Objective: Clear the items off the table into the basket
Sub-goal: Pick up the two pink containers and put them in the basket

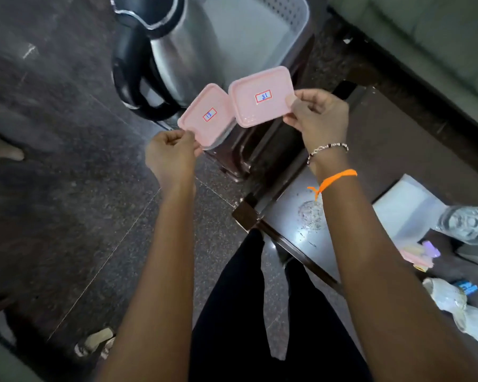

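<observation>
My left hand (169,157) pinches the near corner of a small clear container with a pink lid (207,117) bearing a red-bordered label. In my right hand (319,117) is a second pink-lidded container (260,96), pinched at its right edge. Both are held in the air, side by side and almost touching, just in front of the white plastic basket (293,26). A steel kettle with a black handle (160,59) stands in the basket's left part.
The basket sits on a dark stool (249,150). At the right is the glass-topped table (295,205) holding a clear glass (465,224), a white sheet (406,208), pink and purple small items (422,253) and white crumpled objects (447,295). A sofa (425,31) lies beyond.
</observation>
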The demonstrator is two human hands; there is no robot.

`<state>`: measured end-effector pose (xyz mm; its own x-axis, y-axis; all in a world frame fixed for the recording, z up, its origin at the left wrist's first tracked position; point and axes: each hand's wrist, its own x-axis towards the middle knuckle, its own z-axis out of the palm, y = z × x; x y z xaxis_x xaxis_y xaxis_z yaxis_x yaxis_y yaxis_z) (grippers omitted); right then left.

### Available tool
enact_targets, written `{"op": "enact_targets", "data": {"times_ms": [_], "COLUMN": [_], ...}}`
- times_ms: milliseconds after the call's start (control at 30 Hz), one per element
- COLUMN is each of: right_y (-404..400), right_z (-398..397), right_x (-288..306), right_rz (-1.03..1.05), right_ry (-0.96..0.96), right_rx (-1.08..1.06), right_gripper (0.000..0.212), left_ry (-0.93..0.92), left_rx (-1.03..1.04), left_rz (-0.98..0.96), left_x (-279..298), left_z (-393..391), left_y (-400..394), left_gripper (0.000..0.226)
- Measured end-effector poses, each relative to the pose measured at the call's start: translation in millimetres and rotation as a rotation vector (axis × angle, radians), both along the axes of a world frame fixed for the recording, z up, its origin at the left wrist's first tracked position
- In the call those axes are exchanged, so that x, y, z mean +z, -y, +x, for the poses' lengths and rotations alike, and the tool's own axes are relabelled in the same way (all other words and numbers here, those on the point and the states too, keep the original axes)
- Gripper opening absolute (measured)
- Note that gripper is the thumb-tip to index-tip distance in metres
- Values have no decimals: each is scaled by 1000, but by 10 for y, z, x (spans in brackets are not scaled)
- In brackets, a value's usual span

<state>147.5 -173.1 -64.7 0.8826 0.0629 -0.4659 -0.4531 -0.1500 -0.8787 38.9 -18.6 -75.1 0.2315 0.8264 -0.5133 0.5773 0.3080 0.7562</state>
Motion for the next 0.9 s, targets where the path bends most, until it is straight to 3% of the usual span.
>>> {"op": "enact_targets", "data": {"times_ms": [100,233,367,467,733,900], "right_y": [-348,-662,-798,-829,-991,-908], "right_z": [150,277,308,295,158,48], "right_x": [-113,-371,-551,-590,-621,-610], "right_rz": [-79,-281,-449,-517,-659,-524], "right_ry": [37,77,79,91,150,137], "right_rx": [84,213,376,447,685,620], "right_gripper": [7,8,12,13,23,25], "left_ry": [-124,-329,-364,-451,-397,-289], "left_rx": [-79,-227,-310,-395,-473,-436], "left_rz": [0,107,-49,-3,122,267], "left_x": [-113,-209,-277,-248,-133,-36], "left_z": [119,246,299,280,187,97], "left_y": [-223,-274,-340,-405,-382,-176], "left_gripper": [5,34,30,28,36,40]}}
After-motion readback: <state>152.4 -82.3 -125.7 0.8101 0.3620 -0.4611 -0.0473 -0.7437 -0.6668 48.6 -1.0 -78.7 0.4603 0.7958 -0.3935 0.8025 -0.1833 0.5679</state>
